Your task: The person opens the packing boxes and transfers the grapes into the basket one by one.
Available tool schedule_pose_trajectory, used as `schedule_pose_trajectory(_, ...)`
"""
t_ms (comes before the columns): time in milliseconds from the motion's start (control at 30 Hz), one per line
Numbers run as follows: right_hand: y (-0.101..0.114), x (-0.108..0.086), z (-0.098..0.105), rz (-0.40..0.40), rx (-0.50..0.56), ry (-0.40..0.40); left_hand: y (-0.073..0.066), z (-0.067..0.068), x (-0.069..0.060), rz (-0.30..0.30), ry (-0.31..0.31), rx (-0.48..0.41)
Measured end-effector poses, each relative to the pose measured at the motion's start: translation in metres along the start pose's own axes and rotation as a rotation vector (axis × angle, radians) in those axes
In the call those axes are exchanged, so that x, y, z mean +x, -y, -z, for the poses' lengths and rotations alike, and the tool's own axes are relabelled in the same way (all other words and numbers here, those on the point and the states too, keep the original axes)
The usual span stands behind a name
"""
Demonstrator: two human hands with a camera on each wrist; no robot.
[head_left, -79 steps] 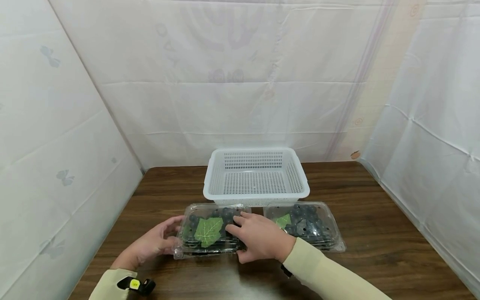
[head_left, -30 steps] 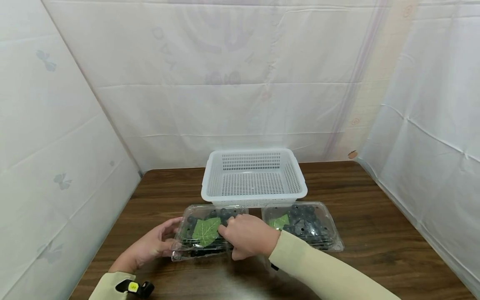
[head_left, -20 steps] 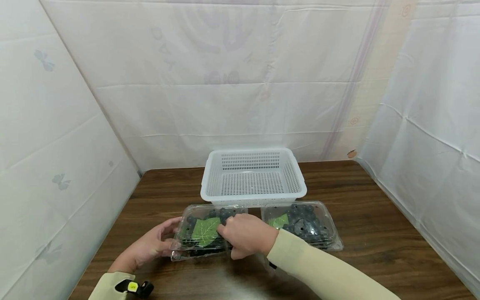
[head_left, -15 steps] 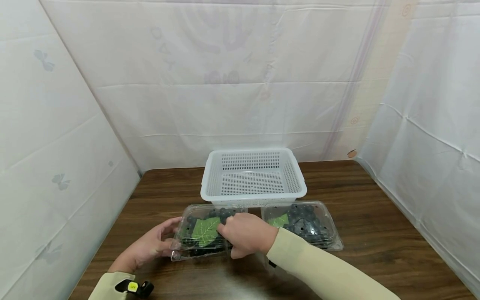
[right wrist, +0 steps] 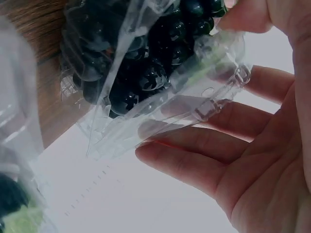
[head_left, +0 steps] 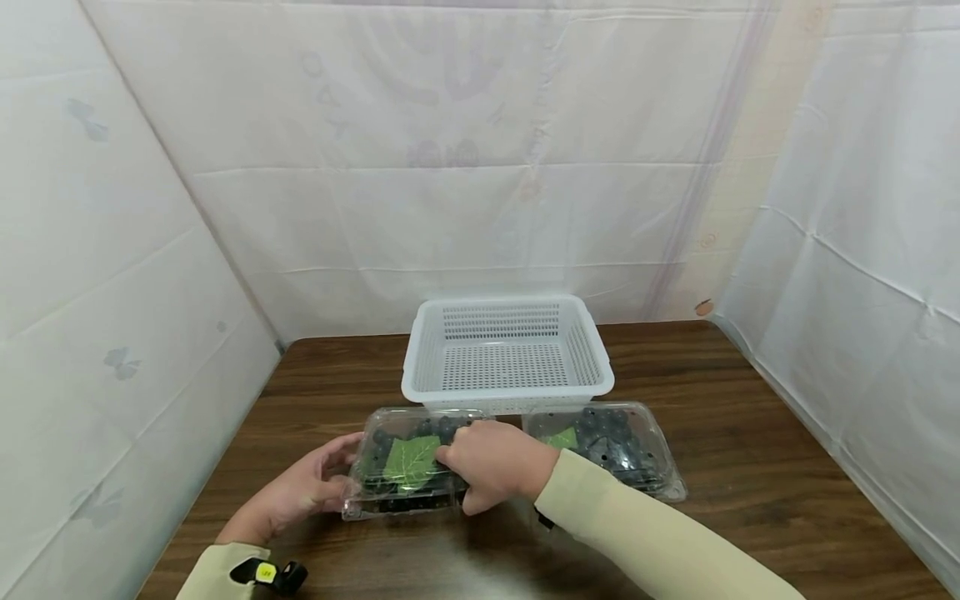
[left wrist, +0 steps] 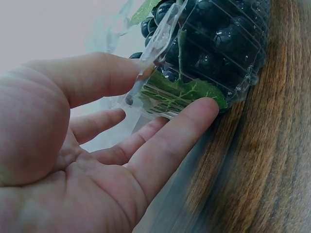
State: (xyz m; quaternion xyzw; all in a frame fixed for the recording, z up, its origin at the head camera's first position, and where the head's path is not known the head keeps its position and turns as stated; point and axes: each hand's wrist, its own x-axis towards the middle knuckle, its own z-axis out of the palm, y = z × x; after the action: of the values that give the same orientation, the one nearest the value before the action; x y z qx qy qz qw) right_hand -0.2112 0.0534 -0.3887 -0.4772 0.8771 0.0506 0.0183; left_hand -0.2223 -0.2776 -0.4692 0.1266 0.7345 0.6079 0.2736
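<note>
A clear plastic clamshell box [head_left: 371, 483] of dark grapes [left wrist: 204, 53] sits on the table in front of both hands, a green leaf [head_left: 411, 462] among the fruit. My left hand [head_left: 303, 485] holds its left end, the thumb at the plastic rim and the index fingertip on the lower side. My right hand [head_left: 495, 467] grips the right end with bent fingers. In the right wrist view, fingertips lie behind the clear plastic edge [right wrist: 209, 109]; grapes show between lid and base there. My right hand hides much of that end in the head view.
A second clear box [head_left: 652, 475] of grapes with a leaf stands to the right, partly behind the right forearm. Behind both boxes is a white perforated basket [head_left: 510, 392]. Pale sheets [head_left: 487, 167] surround the dark wooden table [head_left: 720, 400].
Since the oldest frame, my right hand has gone from spread fingers over the lid to bent fingers at the right end. The left hand stays put. The box's front edge sits slightly more level.
</note>
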Motion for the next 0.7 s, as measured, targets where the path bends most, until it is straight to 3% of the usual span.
schedule_pose_trajectory(100,-0.001,-0.003,0.000,-0.009,0.012,-0.018,-0.001,-0.001,0.000,0.008,-0.001,0.012)
schedule_pose_trajectory(367,-0.010,-0.007,0.009,0.005,0.174,-0.117,-0.007,-0.002,-0.004,0.068,-0.103,0.123)
schedule_pose_trajectory(600,-0.026,-0.005,0.018,0.051,0.334,-0.231,-0.010,0.002,-0.006,0.024,-0.123,0.172)
schedule_pose_trajectory(700,-0.031,-0.003,0.020,0.047,0.397,-0.275,-0.013,0.004,-0.006,0.041,-0.129,0.177)
